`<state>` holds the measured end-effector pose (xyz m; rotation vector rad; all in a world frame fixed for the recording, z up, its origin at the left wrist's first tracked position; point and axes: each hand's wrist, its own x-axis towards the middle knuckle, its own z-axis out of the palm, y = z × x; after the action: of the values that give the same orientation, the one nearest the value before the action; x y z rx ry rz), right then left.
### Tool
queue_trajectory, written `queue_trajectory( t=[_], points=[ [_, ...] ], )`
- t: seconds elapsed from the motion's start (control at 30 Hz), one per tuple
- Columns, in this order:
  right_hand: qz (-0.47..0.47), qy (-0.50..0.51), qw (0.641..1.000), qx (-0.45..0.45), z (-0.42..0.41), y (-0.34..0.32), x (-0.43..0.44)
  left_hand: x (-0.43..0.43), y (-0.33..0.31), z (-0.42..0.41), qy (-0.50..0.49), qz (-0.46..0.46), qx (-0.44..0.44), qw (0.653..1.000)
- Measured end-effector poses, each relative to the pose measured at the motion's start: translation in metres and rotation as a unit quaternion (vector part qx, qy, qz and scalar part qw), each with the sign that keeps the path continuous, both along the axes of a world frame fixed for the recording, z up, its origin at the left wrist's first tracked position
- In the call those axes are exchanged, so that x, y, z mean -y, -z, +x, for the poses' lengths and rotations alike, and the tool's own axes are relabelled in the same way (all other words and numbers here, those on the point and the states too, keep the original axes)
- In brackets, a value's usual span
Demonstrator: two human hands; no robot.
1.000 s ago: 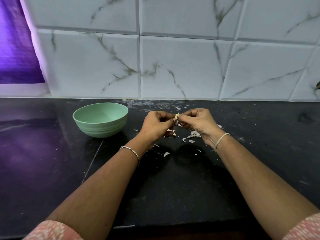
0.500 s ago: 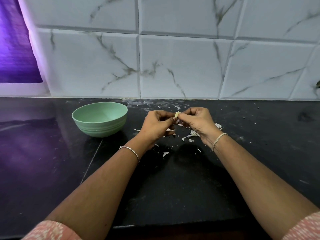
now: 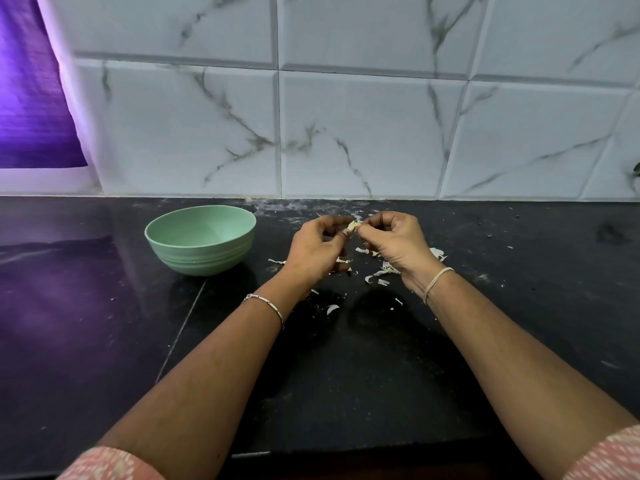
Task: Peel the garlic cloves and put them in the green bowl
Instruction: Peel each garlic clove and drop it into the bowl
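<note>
A small pale garlic clove (image 3: 354,225) is pinched between the fingertips of both hands, held a little above the black counter. My left hand (image 3: 317,249) grips it from the left with curled fingers. My right hand (image 3: 394,244) pinches it from the right. The green bowl (image 3: 200,240) stands on the counter to the left of my hands, and I see nothing inside it.
White garlic skins (image 3: 381,271) lie scattered on the black counter (image 3: 346,375) under and around my hands. A marbled tile wall (image 3: 346,133) rises behind. A purple curtain (image 3: 31,98) hangs at the far left.
Both hands stay together on the clove and have risen slightly; the fingers keep working at it. The bowl has not moved.
</note>
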<state>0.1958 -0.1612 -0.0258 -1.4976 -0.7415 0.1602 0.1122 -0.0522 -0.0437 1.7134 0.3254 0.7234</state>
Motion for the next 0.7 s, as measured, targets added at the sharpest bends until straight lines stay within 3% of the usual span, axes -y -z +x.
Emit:
queue_trajectory(
  t=[0.1,0.23,0.3,0.47,0.7],
  points=[
    [-0.003,0.004,1.000,0.015,0.001,0.000,0.001,-0.003,0.000,-0.001,-0.039,0.064,0.011,0.997],
    [-0.035,0.031,0.994,0.099,0.004,0.003,-0.001,-0.004,0.003,0.000,-0.128,0.194,-0.003,0.973],
    [-0.046,0.044,0.989,0.130,0.006,0.004,-0.002,-0.004,0.002,0.000,-0.148,0.211,-0.003,0.966],
    [-0.065,0.058,0.980,0.179,0.010,0.008,-0.006,-0.005,-0.001,-0.001,-0.058,0.013,0.016,0.998],
    [-0.074,0.044,0.977,0.196,0.009,0.007,-0.005,0.000,-0.009,-0.005,0.017,-0.195,0.042,0.980]
  ],
)
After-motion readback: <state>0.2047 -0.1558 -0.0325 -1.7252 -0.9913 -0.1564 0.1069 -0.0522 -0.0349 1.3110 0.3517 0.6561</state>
